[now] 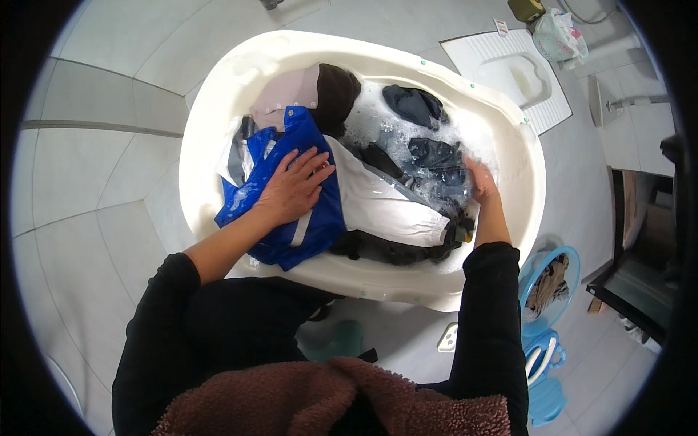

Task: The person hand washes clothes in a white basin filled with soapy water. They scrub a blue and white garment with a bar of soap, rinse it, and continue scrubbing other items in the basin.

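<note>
In a cream bathtub [200, 145] lies a blue and white jacket [320, 232], its white sleeve [385, 207] stretched to the right. My left hand [291, 190] rests on the blue part with its fingers spread, gripping nothing. At the tub's right side, my right hand [481, 182] reaches into the suds beside a wet dark garment [436, 154]; its fingertips are hidden by foam. Another dark garment [411, 105] pokes out of the water farther back. A pale pink and dark brown garment [291, 91] is heaped at the far left.
On the right floor stands a blue basin [576, 272] holding brownish cloth [549, 285]. Below it are blue plastic items [545, 396] and a brush [596, 305]. A white squat toilet [483, 54] lies beyond the tub, near a bin [556, 40] lined with a bag. Tiled walls rise at left.
</note>
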### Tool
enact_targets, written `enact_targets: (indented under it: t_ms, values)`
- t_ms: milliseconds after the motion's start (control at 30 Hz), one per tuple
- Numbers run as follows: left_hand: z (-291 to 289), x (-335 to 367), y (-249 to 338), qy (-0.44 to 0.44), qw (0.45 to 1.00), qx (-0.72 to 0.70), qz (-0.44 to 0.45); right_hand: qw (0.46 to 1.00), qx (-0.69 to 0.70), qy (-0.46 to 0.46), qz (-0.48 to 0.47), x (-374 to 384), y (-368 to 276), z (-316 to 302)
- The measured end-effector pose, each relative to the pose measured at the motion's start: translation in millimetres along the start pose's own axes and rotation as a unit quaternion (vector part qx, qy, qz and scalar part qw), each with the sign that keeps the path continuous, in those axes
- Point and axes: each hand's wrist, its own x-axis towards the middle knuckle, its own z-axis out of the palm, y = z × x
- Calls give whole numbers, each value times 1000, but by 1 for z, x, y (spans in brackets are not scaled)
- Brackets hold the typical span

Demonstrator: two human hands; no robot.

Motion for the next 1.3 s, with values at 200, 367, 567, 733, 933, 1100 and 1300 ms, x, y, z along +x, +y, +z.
enact_targets:
  t_ms: [200, 367, 567, 733, 933, 1100, 1300]
  values:
    - [2, -2, -1, 7, 1000, 3, 4, 992, 122, 12, -36, -7, 19, 3]
    - [4, -4, -3, 32, 999, -14, 10, 947, 300, -32, -109, -46, 28, -8]
    - [8, -6, -5, 60, 997, -40, 15, 976, 174, 12, -130, -112, 15, 52]
    - [9, -8, -8, 79, 995, -61, 21, 946, -240, 20, -215, -151, 33, 202]
    - [12, -10, -9, 90, 995, -48, 20, 753, -537, 187, -331, -173, 54, 322]
    - [15, -10, -11, 83, 996, -29, 20, 724, -604, 150, -298, -162, 46, 313]
    - [14, -13, -16, 94, 993, -72, 30, 698, -618, 267, -244, -174, 71, 217]
